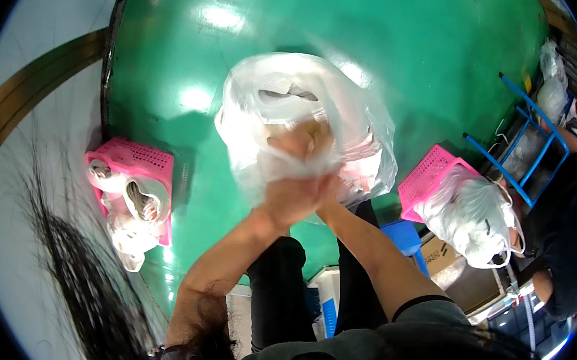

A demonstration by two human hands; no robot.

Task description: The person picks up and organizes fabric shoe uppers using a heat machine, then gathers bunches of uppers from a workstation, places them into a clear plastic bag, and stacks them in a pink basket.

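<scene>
A large, see-through white plastic bag (243, 150) is in front of me, above the green floor. Folded pale pink pieces (364, 165) show through its right side, and whitish stuff fills the left. My left hand (291, 199) is at the bag's near edge, touching the plastic and close to my right wrist. Past that wrist, my right hand (300, 140) reaches into or behind the bag, seen hazily through the film. Both hands are blurred, so their fingers do not show clearly.
A pink basket (141, 155) with white plastic bags stands left; another pink basket (424, 181) with a full bag (474, 217) stands right. Beyond it are a blue frame (532, 122) and a person in dark clothes (559, 224). A blue bin (401, 236) and cardboard box (438, 253) sit nearer.
</scene>
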